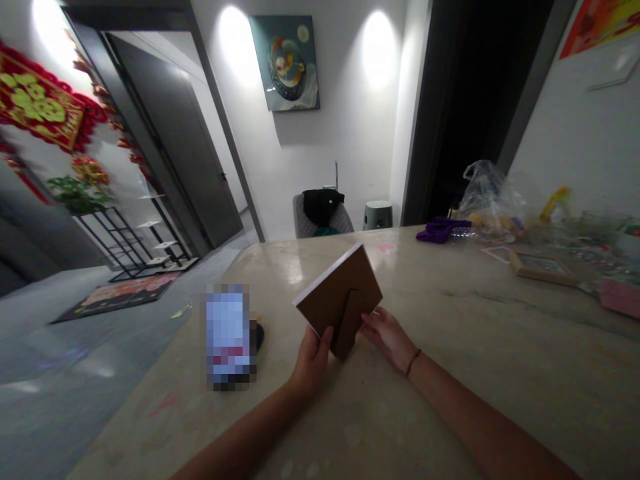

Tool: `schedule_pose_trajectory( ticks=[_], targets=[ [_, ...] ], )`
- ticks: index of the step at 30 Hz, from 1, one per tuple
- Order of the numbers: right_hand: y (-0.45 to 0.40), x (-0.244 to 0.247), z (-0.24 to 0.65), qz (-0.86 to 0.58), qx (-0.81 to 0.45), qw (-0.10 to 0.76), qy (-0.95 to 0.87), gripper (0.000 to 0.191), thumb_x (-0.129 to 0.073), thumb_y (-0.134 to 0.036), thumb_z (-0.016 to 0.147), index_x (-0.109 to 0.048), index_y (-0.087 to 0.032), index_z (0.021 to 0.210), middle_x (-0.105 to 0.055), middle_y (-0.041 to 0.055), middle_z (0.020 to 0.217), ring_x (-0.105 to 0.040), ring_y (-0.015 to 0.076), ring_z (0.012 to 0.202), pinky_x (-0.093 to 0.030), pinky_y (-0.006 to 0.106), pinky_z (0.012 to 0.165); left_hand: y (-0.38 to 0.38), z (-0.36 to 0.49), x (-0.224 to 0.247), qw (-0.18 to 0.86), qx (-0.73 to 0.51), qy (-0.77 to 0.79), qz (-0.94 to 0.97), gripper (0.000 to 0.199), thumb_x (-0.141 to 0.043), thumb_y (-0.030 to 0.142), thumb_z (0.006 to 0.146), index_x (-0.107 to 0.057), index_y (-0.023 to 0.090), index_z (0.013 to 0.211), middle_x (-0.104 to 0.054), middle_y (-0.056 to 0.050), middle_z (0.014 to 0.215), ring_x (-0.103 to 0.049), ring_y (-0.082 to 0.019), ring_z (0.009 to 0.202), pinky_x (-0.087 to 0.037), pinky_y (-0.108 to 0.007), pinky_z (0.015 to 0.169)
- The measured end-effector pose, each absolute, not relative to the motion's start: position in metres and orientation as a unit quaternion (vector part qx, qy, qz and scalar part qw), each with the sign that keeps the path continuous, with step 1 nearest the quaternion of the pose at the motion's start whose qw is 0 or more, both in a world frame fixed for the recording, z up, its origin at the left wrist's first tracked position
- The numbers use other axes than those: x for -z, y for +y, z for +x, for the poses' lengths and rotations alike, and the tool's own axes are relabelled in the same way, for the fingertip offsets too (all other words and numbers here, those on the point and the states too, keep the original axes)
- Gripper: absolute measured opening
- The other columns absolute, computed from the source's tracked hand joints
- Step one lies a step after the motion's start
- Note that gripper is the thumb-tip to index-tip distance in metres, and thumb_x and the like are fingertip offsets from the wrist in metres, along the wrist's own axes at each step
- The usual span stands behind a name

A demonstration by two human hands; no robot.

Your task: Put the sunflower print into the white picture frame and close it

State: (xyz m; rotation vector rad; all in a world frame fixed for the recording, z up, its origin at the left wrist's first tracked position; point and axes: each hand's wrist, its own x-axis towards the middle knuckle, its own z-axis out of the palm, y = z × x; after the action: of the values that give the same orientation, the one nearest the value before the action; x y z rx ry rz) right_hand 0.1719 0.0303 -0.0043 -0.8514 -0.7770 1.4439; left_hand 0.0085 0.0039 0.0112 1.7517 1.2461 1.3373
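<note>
A picture frame (325, 303) is held up over the table, tilted, with its brown back and fold-out stand towards me. Its edge is white, and its front faces away, out of sight. My left hand (313, 357) grips the lower left edge, thumb on the back panel. At the lower right edge, my right hand (387, 337) has its fingers closed on the same frame; a thin dark band circles that wrist. To the left of my hands, a phone-like device with a blurred, lit screen (229, 333) stands on the table, a dark round part behind it.
The stone-look table (450, 373) ends on the left above a grey floor. At its right lie a wooden frame (543, 267), a purple cloth (443, 229), a clear plastic bag (493, 200) and a pink item (620, 297). Beyond stand a chair (300, 213) and a stool (378, 215).
</note>
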Motion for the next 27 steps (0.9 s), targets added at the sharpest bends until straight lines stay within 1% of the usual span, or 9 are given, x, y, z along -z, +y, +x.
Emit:
schedule_pose_trajectory(
  ticks=[3,6,9,12,16,20,22,24,27],
  targets=[
    [0.034,0.006,0.176,-0.374,-0.593,0.631,-0.332,0.040,-0.073,-0.034,0.055,-0.057,-0.021,0.089,-0.067,0.0029,0.091,-0.062,0.0187,0.083,-0.049,0.034,0.076,0.007,0.010,-0.012,0.367,-0.499,0.448,0.645,0.042,-0.045,0.046,0.082,-0.046,0.017,0.112,-0.055,-0.010,0.119,-0.050,-0.023,0.110,-0.039,-0.037,0.095],
    [0.038,0.006,0.181,-0.367,-0.576,0.644,-0.344,0.040,-0.071,-0.037,0.059,-0.058,-0.021,0.094,-0.068,0.0036,0.094,-0.062,0.0198,0.087,-0.048,0.035,0.080,0.009,0.005,-0.009,0.436,-0.474,0.455,0.614,0.044,-0.050,0.052,0.076,-0.052,0.016,0.100,-0.062,-0.009,0.102,-0.059,-0.023,0.094,-0.046,-0.038,0.084],
    [0.041,0.004,0.188,-0.356,-0.569,0.658,-0.341,0.040,-0.068,-0.039,0.060,-0.059,-0.020,0.095,-0.067,0.0044,0.101,-0.060,0.0217,0.095,-0.047,0.036,0.085,0.014,-0.002,-0.008,0.488,-0.505,0.469,0.535,0.046,-0.046,0.058,0.075,-0.055,0.014,0.085,-0.064,-0.006,0.081,-0.062,-0.020,0.076,-0.049,-0.037,0.076],
    [0.044,0.003,0.198,-0.371,-0.551,0.661,-0.349,0.042,-0.069,-0.041,0.059,-0.061,-0.021,0.094,-0.066,0.0042,0.106,-0.058,0.0231,0.101,-0.046,0.038,0.087,0.023,-0.007,-0.011,0.524,-0.555,0.453,0.461,0.053,-0.045,0.062,0.072,-0.058,0.012,0.085,-0.066,-0.007,0.079,-0.062,-0.019,0.067,-0.050,-0.035,0.070],
    [0.050,0.006,0.214,-0.402,-0.531,0.645,-0.375,0.040,-0.068,-0.044,0.060,-0.064,-0.021,0.092,-0.067,0.0032,0.103,-0.059,0.0229,0.099,-0.044,0.039,0.089,0.029,-0.007,-0.019,0.556,-0.521,0.455,0.462,0.054,-0.050,0.060,0.070,-0.063,0.011,0.087,-0.069,-0.009,0.085,-0.063,-0.023,0.076,-0.049,-0.034,0.068],
    [0.054,0.009,0.226,-0.488,-0.440,0.614,-0.438,0.037,-0.066,-0.049,0.061,-0.068,-0.019,0.083,-0.069,0.0035,0.095,-0.057,0.0246,0.102,-0.039,0.041,0.095,0.029,-0.004,-0.022,0.536,-0.477,0.462,0.522,0.047,-0.055,0.056,0.068,-0.065,0.014,0.087,-0.070,-0.007,0.085,-0.063,-0.025,0.084,-0.048,-0.034,0.075],
    [0.054,0.010,0.227,-0.498,-0.418,0.600,-0.466,0.037,-0.067,-0.049,0.061,-0.069,-0.020,0.082,-0.070,0.0033,0.093,-0.057,0.0256,0.103,-0.037,0.041,0.096,0.030,-0.005,-0.021,0.521,-0.468,0.473,0.535,0.046,-0.056,0.055,0.068,-0.065,0.014,0.088,-0.070,-0.006,0.086,-0.063,-0.024,0.085,-0.047,-0.034,0.076],
    [0.054,0.010,0.227,-0.499,-0.412,0.603,-0.467,0.036,-0.067,-0.049,0.060,-0.070,-0.021,0.083,-0.070,0.0028,0.094,-0.057,0.0260,0.103,-0.037,0.042,0.097,0.032,-0.006,-0.019,0.518,-0.461,0.477,0.540,0.045,-0.055,0.055,0.069,-0.065,0.015,0.088,-0.070,-0.006,0.085,-0.063,-0.024,0.084,-0.047,-0.033,0.075],
    [0.055,0.010,0.227,-0.502,-0.409,0.610,-0.456,0.035,-0.068,-0.049,0.060,-0.070,-0.022,0.082,-0.069,0.0025,0.096,-0.057,0.0257,0.103,-0.036,0.042,0.098,0.036,-0.009,-0.016,0.542,-0.436,0.475,0.539,0.046,-0.053,0.056,0.070,-0.064,0.013,0.083,-0.069,-0.007,0.079,-0.063,-0.022,0.073,-0.047,-0.032,0.067]
  ],
)
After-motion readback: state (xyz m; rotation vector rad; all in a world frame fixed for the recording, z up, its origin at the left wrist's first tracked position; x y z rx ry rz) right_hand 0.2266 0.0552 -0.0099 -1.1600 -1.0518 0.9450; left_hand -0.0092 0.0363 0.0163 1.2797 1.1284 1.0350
